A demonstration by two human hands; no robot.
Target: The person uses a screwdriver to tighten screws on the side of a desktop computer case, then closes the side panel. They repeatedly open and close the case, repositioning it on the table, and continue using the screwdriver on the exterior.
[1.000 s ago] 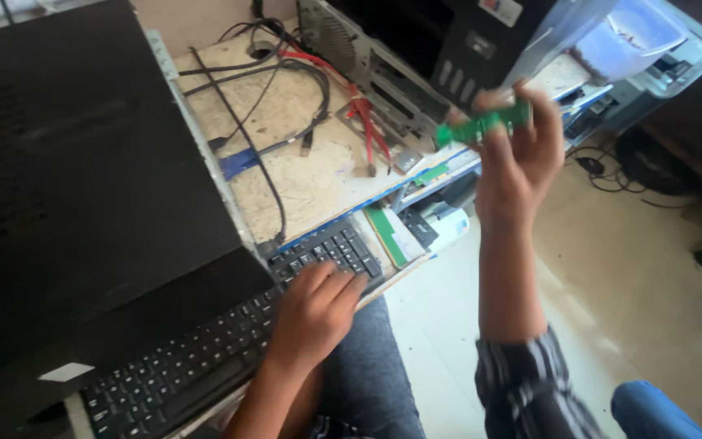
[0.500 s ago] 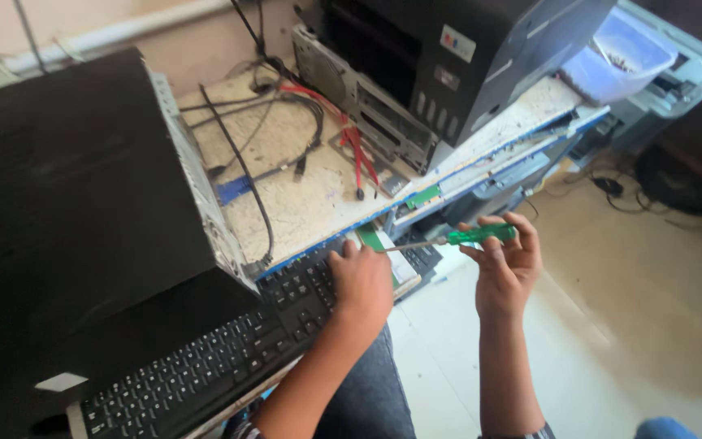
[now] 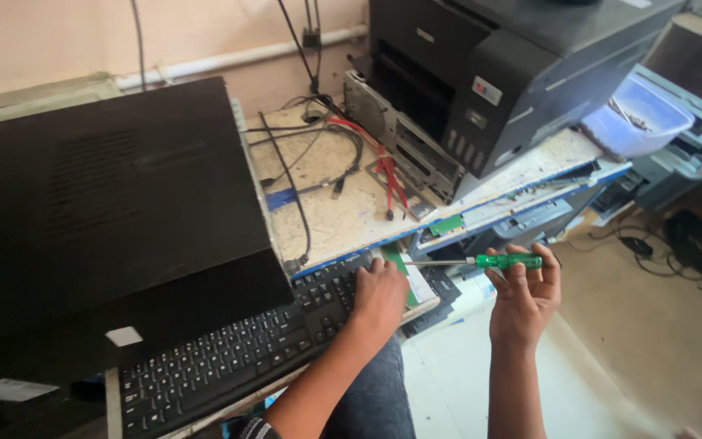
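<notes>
Gripping a green-handled screwdriver with a thin metal shaft [image 3: 481, 261], my right hand [image 3: 523, 299] holds it level, fingers curled up around the translucent handle — the tip points left toward my other hand. My left hand [image 3: 379, 294] rests palm-down, fingers loosely bent and holding nothing, on the right end of a black computer keyboard [image 3: 237, 349], touching a small green circuit board [image 3: 404, 275] just beside the keys. A large black computer case [image 3: 99, 211] lies to the left on the worn, paint-flecked wooden desk [image 3: 343, 211] — black and red cables [image 3: 327, 150] trail across it, below a black printer [image 3: 497, 73].
</notes>
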